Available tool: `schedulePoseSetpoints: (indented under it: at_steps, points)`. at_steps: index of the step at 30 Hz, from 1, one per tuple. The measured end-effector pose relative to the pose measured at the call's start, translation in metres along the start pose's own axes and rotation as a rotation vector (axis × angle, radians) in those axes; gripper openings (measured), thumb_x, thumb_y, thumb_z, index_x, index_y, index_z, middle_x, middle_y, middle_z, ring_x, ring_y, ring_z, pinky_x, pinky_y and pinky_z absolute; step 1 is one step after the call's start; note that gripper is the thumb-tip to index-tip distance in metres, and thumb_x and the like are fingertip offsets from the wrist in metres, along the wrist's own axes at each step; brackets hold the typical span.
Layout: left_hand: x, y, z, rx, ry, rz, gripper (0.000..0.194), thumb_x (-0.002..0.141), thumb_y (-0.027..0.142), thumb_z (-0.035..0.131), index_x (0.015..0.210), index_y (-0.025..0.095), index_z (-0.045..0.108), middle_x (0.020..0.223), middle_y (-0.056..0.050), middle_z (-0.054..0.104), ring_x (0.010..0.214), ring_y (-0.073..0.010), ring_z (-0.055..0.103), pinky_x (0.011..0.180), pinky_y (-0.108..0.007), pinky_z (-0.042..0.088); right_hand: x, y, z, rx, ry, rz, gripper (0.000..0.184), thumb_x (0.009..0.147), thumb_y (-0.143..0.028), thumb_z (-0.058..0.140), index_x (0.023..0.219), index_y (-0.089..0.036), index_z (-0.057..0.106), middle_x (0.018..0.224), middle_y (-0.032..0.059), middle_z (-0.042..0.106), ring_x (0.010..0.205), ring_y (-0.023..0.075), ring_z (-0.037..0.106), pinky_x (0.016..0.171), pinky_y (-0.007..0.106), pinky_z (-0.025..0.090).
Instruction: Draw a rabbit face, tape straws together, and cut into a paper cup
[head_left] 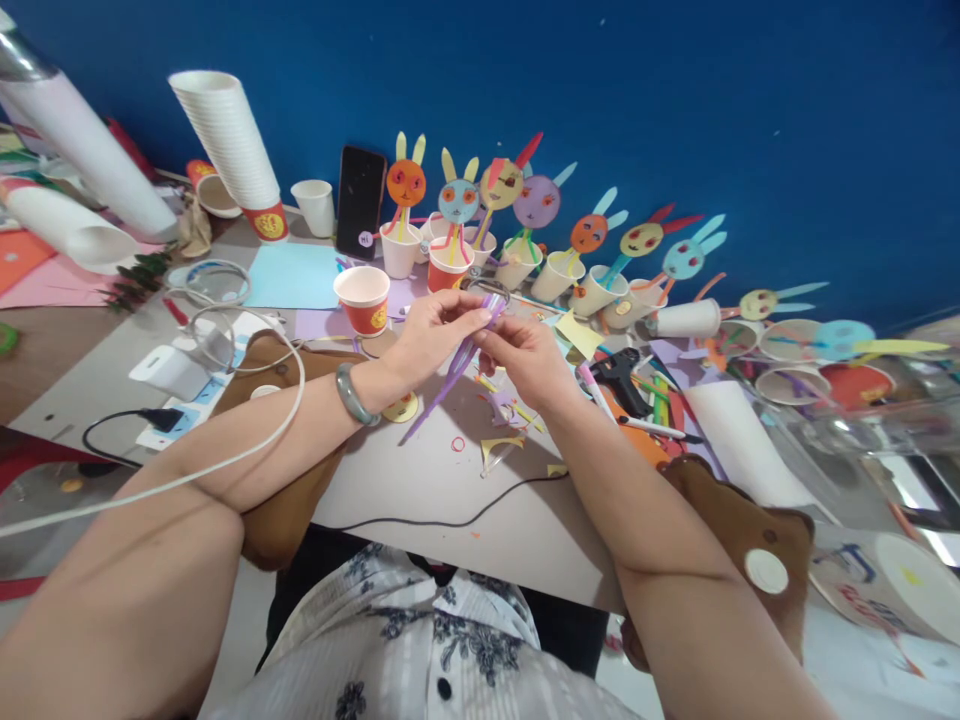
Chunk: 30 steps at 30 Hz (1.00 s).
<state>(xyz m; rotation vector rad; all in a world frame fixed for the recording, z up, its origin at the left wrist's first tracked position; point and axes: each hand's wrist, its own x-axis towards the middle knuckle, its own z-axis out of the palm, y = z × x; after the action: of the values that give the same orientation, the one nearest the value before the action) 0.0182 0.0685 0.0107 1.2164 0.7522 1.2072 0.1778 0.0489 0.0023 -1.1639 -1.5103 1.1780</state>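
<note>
Both my hands meet above the middle of the table, pinching a bundle of thin purple paper strips. My left hand closes thumb and fingers on the upper part, and my right hand grips it from the other side. The strips' free ends slant down toward the lower left. A red paper cup with a white inside stands just beyond my left hand. Past my hands is a row of cups with rabbit-faced paper figures, among them an orange-faced one and a blue-faced one.
A tall stack of paper cups and a propped phone stand at the back left. A power strip with cables lies left. A black glue gun and pens lie right, with paper scraps and a black cable in front.
</note>
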Motion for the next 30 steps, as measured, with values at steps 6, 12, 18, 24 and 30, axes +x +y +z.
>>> schedulePoseSetpoints:
  at_steps: [6, 12, 18, 24, 30]
  points:
    - [0.002, -0.012, 0.002, -0.292, -0.178, -0.068, 0.022, 0.081, 0.035, 0.081, 0.09, 0.016, 0.073, 0.072, 0.0, 0.07, 0.06, -0.0145, 0.067, 0.06, -0.032, 0.059, 0.001, -0.002, 0.0, 0.076, 0.006, 0.015, 0.044, 0.073, -0.06, 0.085, 0.078, -0.019, 0.072, 0.057, -0.0046, 0.058, 0.051, 0.0094, 0.05, 0.054, 0.027, 0.039]
    - [0.0, -0.012, 0.005, -0.313, -0.156, -0.14, 0.023, 0.079, 0.034, 0.084, 0.088, 0.016, 0.074, 0.076, 0.0, 0.071, 0.066, -0.012, 0.067, 0.065, -0.028, 0.059, 0.002, -0.003, -0.001, 0.019, -0.001, -0.001, 0.042, 0.075, -0.059, 0.082, 0.071, -0.019, 0.07, 0.053, -0.0048, 0.052, 0.052, 0.0092, 0.044, 0.053, 0.027, 0.033]
    - [-0.001, -0.013, 0.005, -0.222, -0.213, -0.15, 0.026, 0.083, 0.042, 0.08, 0.085, 0.017, 0.076, 0.07, -0.001, 0.07, 0.066, -0.0131, 0.068, 0.07, -0.029, 0.058, 0.002, -0.005, -0.005, -0.047, -0.1, 0.041, 0.042, 0.078, -0.056, 0.079, 0.068, -0.018, 0.065, 0.053, -0.0051, 0.049, 0.05, 0.008, 0.04, 0.051, 0.027, 0.03]
    - [-0.001, -0.01, 0.002, -0.187, -0.225, -0.149, 0.03, 0.077, 0.044, 0.086, 0.083, 0.016, 0.075, 0.073, -0.002, 0.072, 0.071, -0.015, 0.07, 0.071, -0.03, 0.058, 0.003, -0.012, -0.013, -0.107, -0.213, 0.05, 0.042, 0.081, -0.056, 0.077, 0.068, -0.019, 0.064, 0.052, -0.0053, 0.047, 0.049, 0.0075, 0.038, 0.05, 0.027, 0.028]
    - [0.0, -0.008, -0.001, -0.174, -0.19, -0.16, 0.025, 0.081, 0.038, 0.082, 0.083, 0.015, 0.073, 0.078, -0.003, 0.075, 0.073, -0.0148, 0.072, 0.072, -0.029, 0.059, 0.005, -0.01, -0.019, -0.126, -0.216, 0.064, 0.047, 0.075, -0.063, 0.082, 0.07, -0.019, 0.067, 0.052, -0.0052, 0.05, 0.051, 0.0083, 0.04, 0.05, 0.026, 0.029]
